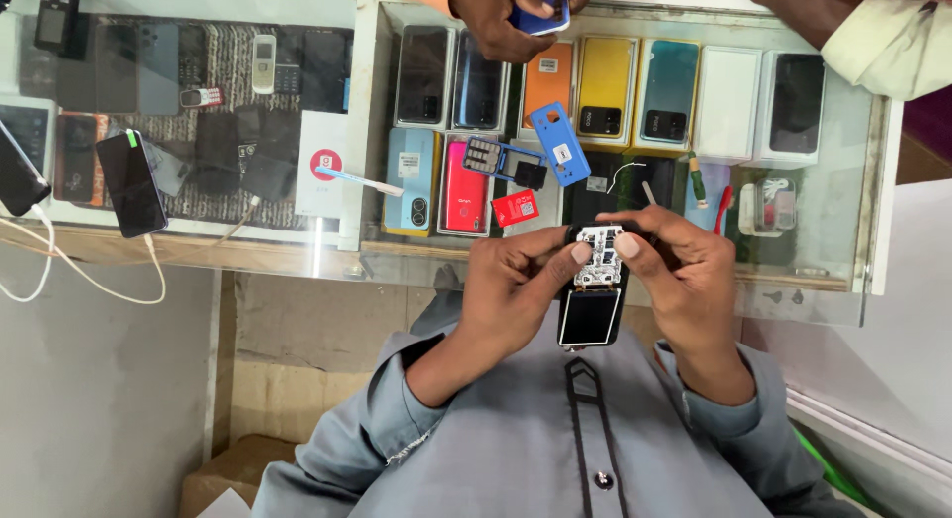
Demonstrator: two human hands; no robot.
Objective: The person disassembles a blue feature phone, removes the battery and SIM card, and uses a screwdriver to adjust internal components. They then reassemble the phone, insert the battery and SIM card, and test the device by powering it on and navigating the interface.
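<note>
— Hands first: what do the person's own two hold?

— Both grip one small opened phone (592, 290) over the grey shirt, just off the near edge of the glass counter (327, 235). The left hand (511, 280) is closed on its left side, thumb pressed on the bare white circuit board (599, 252). The right hand (684, 270) is closed on the right side, its thumb on the board's upper edge. The little screen (589, 316) sits below the board, facing the camera.

— What lies on the counter near them?

— Just beyond the fingers, a red card (515, 208), a blue plastic phone cover (558, 143) and a dark keypad frame (493, 158) rest on the glass. A white-handled tool (359, 181) lies to their left, a thin white wire (623, 171) to their right.

— And under the glass?

— Rows of phone boxes: orange (547, 80), yellow (605, 87), teal (668, 90), white (727, 104), and a red one (464, 197) nearer the front edge.

— Anyone else?

— At the far edge, another person's hand (506, 17) holds a blue object (542, 17); a second arm in a pale sleeve (888, 47) rests at the far right corner.

— The left end of the counter?

— A black smartphone (131, 184) lies there on a white charging cable (89, 280) that trails over the near edge.
</note>
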